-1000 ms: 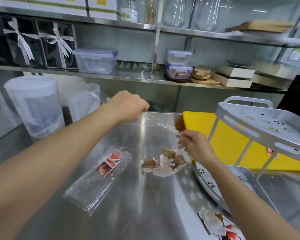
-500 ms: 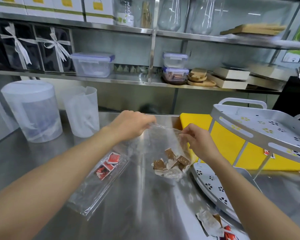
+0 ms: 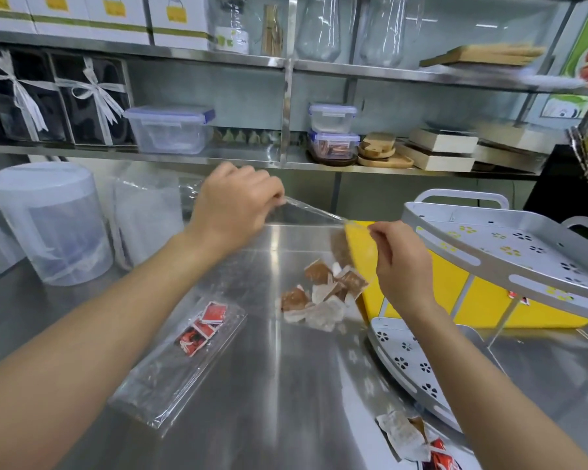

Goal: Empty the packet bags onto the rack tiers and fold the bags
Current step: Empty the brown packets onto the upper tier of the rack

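two hands are sharing one clear bag point(image 3: 311, 216). my left hand point(image 3: 235, 206) is gripping one side of its mouth with curled fingers. my right hand point(image 3: 401, 266) is pinching the opposite side between thumb and fingertips, so the film is stretching taut between them. the bag is hanging down towards the steel counter point(image 3: 286, 401), and one small heap of brown and white packets point(image 3: 323, 293) is sitting in its bottom, too bunched for me to count.

a second clear bag point(image 3: 170, 374) is lying flat on the counter under my left forearm, holding what look like three red packets point(image 3: 202, 325) near its far end.

just beyond my right wrist the rack point(image 3: 469, 293) is showing two tiers: the upper tier point(image 3: 523, 245) tilting across the view and the lower tier point(image 3: 404, 364) lying on the counter. a few loose packets point(image 3: 406, 439), white and red, are lying by the lower tier's near edge; i cannot tell whether they are touching it. one yellow board point(image 3: 431, 283) is standing behind the rack.

two translucent jugs point(image 3: 48, 225) are standing at far left, and three lidded boxes point(image 3: 170, 130) are sitting on the shelf point(image 3: 245, 157) behind.
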A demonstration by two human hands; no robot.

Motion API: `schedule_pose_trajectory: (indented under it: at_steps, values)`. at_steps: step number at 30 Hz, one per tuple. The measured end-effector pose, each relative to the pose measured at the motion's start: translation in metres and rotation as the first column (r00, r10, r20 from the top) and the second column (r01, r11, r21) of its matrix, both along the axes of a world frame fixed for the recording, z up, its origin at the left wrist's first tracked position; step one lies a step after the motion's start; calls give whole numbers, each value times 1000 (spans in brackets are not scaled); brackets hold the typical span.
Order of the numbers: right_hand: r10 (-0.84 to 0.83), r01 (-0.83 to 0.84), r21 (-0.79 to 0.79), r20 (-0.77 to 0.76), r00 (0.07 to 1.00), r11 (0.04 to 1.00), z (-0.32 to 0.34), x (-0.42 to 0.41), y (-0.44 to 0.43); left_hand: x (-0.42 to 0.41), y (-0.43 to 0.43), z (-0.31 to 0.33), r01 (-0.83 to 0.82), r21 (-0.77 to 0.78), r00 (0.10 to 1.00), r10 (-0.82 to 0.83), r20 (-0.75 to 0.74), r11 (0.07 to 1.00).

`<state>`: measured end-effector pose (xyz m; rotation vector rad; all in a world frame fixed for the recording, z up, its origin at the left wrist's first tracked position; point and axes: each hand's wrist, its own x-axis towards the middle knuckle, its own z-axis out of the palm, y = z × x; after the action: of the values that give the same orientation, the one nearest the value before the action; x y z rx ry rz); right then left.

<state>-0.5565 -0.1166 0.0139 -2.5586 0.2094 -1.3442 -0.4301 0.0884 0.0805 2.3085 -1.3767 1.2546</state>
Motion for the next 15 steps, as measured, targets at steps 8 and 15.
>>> schedule_pose_trajectory:
  at_steps: [8, 15]
  values:
    - [-1, 20, 82, -221, 975, 996, -12, 7, 0, 6, -5, -30, -62, 125, 974, 87, -210, 990]
    - [48, -22, 158, -161, 986, 987, 1, 5, -6, 8, -15, -17, -41, 74, 967, 58, -250, 996]
